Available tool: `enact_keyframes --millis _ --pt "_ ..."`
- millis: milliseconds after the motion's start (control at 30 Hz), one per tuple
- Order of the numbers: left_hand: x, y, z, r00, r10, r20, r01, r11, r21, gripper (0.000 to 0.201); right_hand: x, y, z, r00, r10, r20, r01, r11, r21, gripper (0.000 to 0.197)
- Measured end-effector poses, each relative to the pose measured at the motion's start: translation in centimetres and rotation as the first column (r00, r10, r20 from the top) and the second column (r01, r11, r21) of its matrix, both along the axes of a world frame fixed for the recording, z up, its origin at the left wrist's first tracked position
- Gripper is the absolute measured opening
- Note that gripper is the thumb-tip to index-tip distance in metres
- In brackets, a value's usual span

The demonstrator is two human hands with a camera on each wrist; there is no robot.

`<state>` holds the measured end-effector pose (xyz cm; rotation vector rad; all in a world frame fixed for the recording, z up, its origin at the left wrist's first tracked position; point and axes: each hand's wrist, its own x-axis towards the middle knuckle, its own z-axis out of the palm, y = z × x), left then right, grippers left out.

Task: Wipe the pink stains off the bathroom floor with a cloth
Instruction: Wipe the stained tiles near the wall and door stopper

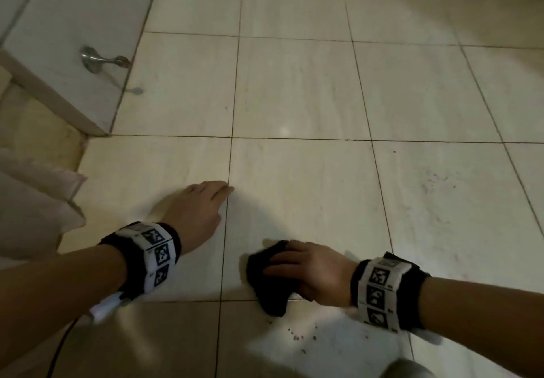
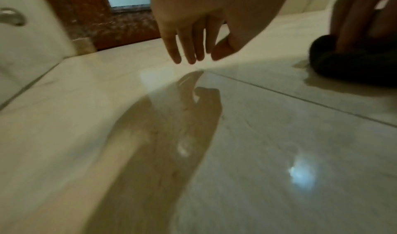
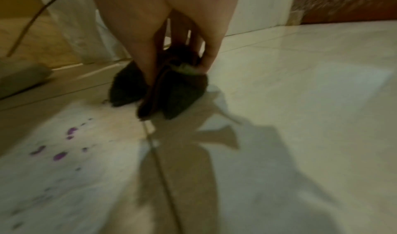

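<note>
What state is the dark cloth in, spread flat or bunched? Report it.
Bunched. The dark terry cloth sits folded in thick lumps under the right hand, whose fingers grip it on the pale tiled floor.

Much of the dark cloth (image 1: pixel 266 280) lay hidden under the right hand (image 1: pixel 312 274). Both wrist views were blurred. The purple-pink spots (image 3: pixel 60 155) showed only as smears, the floor specks (image 1: pixel 297 337) too small to tell (colour included). The door stop (image 2: pixel 11 17) was cut off at the left edge.

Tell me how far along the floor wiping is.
Partly done. Faint smears on the floor tile look already wiped. The right hand presses the dark cloth on the floor; the left hand is open. Stains beside the cloth remain.
</note>
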<state>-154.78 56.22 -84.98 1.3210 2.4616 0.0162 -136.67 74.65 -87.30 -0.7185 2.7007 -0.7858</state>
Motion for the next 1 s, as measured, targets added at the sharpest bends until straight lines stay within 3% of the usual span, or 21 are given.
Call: enact_keyframes --millis 100,167,233,333,467,600,733,800,900,1000 --pt "1.9 1.0 0.9 0.963 -0.259 -0.067 0.268 0.944 0.194 0.041 -0.6 2.7 1.6 0.974 -0.224 -0.039 0.224 0.975 -0.004 0.039" --pt "4.5 1.7 1.0 0.915 -0.399 -0.057 0.403 0.897 0.179 0.045 -0.5 5.4 2.2 0.877 -0.465 -0.117 0.473 0.88 0.05 0.046" --pt "7.4 2.9 0.9 0.868 -0.496 -0.016 0.496 0.867 0.047 0.052 -0.2 7.9 2.8 0.783 -0.613 -0.103 0.619 0.753 0.223 0.046" --pt "9.2 5.1 0.4 0.853 -0.519 0.05 0.52 0.838 -0.167 0.06 0.7 9.9 4.5 0.71 -0.701 0.068 0.545 0.607 0.578 0.042" --pt "10.1 6.8 2.3 0.862 -0.504 0.065 0.5 0.819 -0.28 0.062 2.1 10.2 7.6 0.676 -0.733 0.075 0.507 0.537 0.674 0.038" --pt "11.3 7.7 1.2 0.89 -0.45 0.07 0.446 0.829 -0.338 0.054 1.9 11.8 6.8 0.73 -0.68 0.071 0.448 0.555 0.701 0.036" --pt "10.5 8.8 1.2 0.91 -0.384 0.155 0.413 0.82 -0.396 0.071 0.4 15.5 3.5 0.685 -0.728 0.042 0.538 0.543 0.645 0.035" --pt "10.0 9.6 1.3 0.951 -0.265 0.161 0.308 0.869 -0.388 0.071 -0.3 17.9 2.8 0.711 -0.703 0.031 0.54 0.573 0.617 0.035" --pt "8.8 13.5 2.3 0.997 -0.043 0.06 0.057 0.968 -0.243 0.057 -0.5 22.4 2.7 0.762 -0.647 -0.017 0.539 0.62 0.57 0.035" --pt "7.6 19.8 2.6 0.984 0.178 0.007 -0.177 0.981 -0.085 0.055 0.7 26.6 2.2 0.806 -0.591 0.001 0.475 0.648 0.595 0.035"
